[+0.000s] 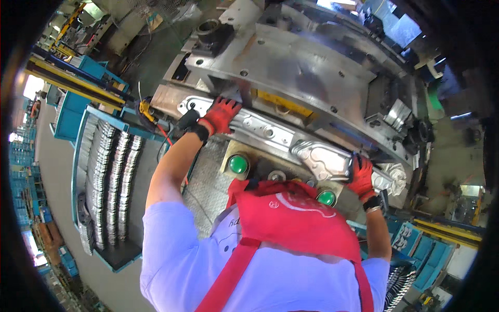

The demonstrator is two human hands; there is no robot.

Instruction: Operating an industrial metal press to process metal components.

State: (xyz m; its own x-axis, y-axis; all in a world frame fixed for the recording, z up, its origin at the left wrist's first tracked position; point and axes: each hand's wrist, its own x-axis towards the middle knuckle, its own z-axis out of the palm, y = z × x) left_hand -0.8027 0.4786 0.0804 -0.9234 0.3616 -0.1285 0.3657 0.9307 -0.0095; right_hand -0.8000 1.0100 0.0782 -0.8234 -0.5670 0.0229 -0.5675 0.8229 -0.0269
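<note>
A long, bright stamped metal part (267, 131) with holes lies along the front edge of a heavy steel die (306, 73). My left hand (221, 115), in a red glove, is closed over the part's left portion, fingers on top. Toward the right, a wider raised metal section (327, 160) continues the line; whether it is a separate piece I cannot tell. My right hand (360, 176), also red-gloved, grips the right end of that section, its fingertips partly hidden.
Two green push buttons, one left (238, 164) and one right (326, 197), sit just before me. A blue rack (80, 156) with stacked metal parts stands at left. Blue bins (423, 255) are at lower right. A yellow-handled tool (145, 109) hangs beside the die.
</note>
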